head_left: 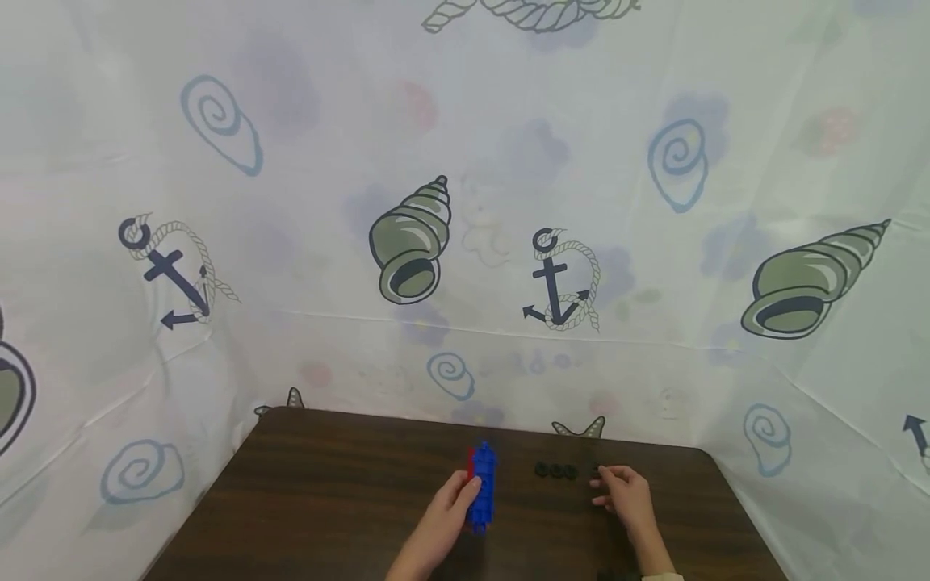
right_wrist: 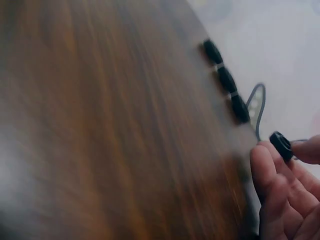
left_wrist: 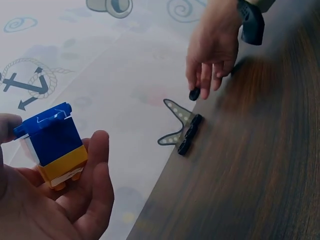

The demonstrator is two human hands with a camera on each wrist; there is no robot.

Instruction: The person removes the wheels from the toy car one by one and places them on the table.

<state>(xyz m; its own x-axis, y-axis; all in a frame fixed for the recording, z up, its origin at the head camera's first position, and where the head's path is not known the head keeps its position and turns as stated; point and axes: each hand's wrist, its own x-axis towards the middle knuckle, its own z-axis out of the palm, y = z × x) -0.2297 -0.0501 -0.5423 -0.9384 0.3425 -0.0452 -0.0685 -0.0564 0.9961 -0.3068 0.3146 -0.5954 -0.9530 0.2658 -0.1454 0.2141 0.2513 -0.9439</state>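
Note:
In my left hand [head_left: 441,520] is a toy built of plastic blocks [head_left: 483,488]; its blue face is up and a red edge shows on its left. The left wrist view shows the same block toy [left_wrist: 57,142] end-on, blue above yellow, with the fingers around it. Over the right part of the table, my right hand [head_left: 629,499] pinches a small black wheel [right_wrist: 281,145] between thumb and finger. Left of that hand, three more black wheels [head_left: 555,470] lie in a row on the table, close together.
The dark wood-grain table [head_left: 349,484] has rounded far corners. Behind and beside it hangs a pale cloth [head_left: 494,355] printed with shells, anchors and starfish. A dark object [head_left: 613,576], too cut off to identify, shows at the bottom edge near my right forearm.

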